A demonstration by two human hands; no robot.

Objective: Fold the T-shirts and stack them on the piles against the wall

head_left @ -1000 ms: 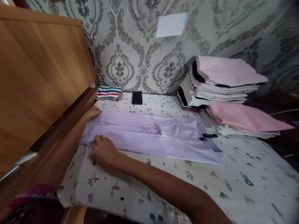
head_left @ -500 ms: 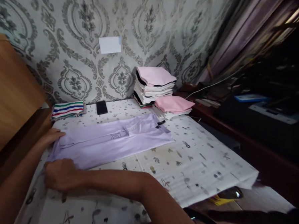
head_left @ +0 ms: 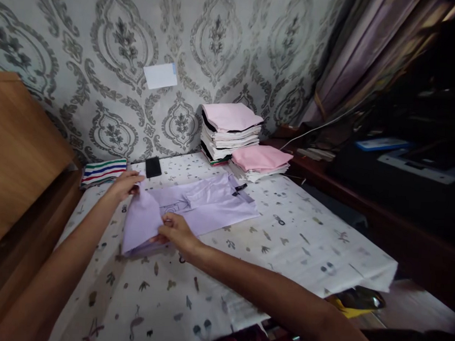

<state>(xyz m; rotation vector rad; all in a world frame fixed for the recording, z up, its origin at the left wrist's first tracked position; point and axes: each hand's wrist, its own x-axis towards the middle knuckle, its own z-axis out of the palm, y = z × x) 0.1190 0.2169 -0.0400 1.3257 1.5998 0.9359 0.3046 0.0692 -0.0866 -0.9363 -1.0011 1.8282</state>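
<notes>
A lavender garment (head_left: 213, 210) lies lengthwise on the patterned white cloth (head_left: 245, 273), its left end lifted and turned over toward the right. My left hand (head_left: 127, 184) pinches the far corner of that lifted end. Nearer to me, my right hand (head_left: 176, 234) grips the near corner of the same end. Part of a dark printed design shows between the hands, and a black label sits near the garment's right end.
Behind the garment are a black phone (head_left: 153, 167), a striped folded cloth (head_left: 104, 171), a tall stack of folded clothes (head_left: 232, 118) and a lower pink-topped stack (head_left: 261, 158). Wooden furniture (head_left: 22, 154) stands at the left.
Both hands have moved right, carrying the garment's left end up and over its middle. The garment now covers a shorter length of the table. The view has shifted slightly.
</notes>
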